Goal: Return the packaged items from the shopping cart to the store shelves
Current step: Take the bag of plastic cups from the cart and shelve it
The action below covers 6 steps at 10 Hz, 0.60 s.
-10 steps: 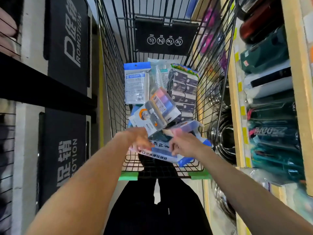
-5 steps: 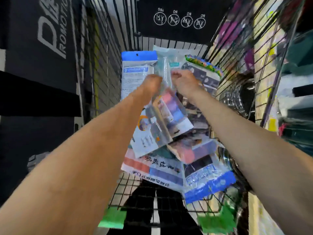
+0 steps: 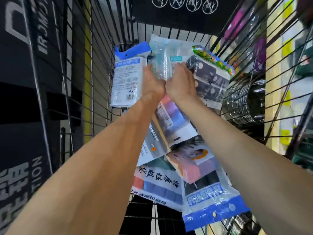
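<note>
— Store aisle on both sides of us, and the wire shopping cart point(image 3: 94, 68) fills the middle; we take the cart as our landmark. Where are our hands?

— Deep at the cart's far end. Our left hand point(image 3: 152, 82) and right hand point(image 3: 182, 82) sit wrist to wrist, both curled onto the clear packet point(image 3: 165, 53) that stands against the far wall — we judge it pinched from each side, though the fingertips are hidden behind the film.

— And the rest of the goods?

— All inside the cart: the blue-topped packet point(image 3: 126, 73) at the far left, a dark mask pack point(image 3: 210, 78) at the far right, and the blue-edged bag point(image 3: 211, 206) nearest us.

— What could go wrong?

— The film looks slick; lifted by one edge, the clear packet could slip, or drag its neighbours over.

— Any writing?

— Outside the cart's left wall, a black sign point(image 3: 22, 31) shows "TION", likely "PROMOTION". The packets carry Chinese print we cannot read.
</note>
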{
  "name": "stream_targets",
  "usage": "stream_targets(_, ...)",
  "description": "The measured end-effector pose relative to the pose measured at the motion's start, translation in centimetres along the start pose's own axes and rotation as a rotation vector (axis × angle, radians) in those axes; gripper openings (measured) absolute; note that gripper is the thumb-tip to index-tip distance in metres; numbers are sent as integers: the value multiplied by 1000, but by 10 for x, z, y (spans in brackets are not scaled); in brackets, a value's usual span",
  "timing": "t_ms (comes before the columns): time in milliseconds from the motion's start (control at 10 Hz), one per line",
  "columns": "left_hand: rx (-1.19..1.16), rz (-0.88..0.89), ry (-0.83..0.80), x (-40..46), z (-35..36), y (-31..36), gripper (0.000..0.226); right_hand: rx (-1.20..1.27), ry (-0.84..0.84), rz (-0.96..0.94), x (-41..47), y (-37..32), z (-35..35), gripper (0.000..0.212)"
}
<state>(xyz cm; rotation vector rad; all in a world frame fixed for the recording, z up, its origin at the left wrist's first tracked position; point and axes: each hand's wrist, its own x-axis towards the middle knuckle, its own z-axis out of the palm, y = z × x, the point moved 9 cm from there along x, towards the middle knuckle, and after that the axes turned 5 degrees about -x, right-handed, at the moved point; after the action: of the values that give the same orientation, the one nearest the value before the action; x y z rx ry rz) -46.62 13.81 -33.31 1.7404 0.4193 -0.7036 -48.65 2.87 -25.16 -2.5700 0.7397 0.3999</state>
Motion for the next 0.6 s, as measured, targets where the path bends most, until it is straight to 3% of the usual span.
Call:
stream_targets(100,47,12,-10,6,-4,10,87,-204,7,-71,-4,-8,-5,51)
stream_targets(200,158,-61,54,1,-43,21,67,-421,-15,-179,-11,-18,-9,28)
stream_targets(300,369,-62,31,8,-64,15,62,-577,-19,-282,-17,-25,-21,24)
stream_targets(400,497,-107,13,12,-65,7,65,-748,-64,-418,-23,-32,-28,34)
stream_targets(500,462,-110,-12,25,-52,8,65,-873,-161,-556,-26,-36,-26,21)
stream_targets(600,434,-168,-73,37,-46,7,90,-750,-167,-570,-15,-30,-24,19)
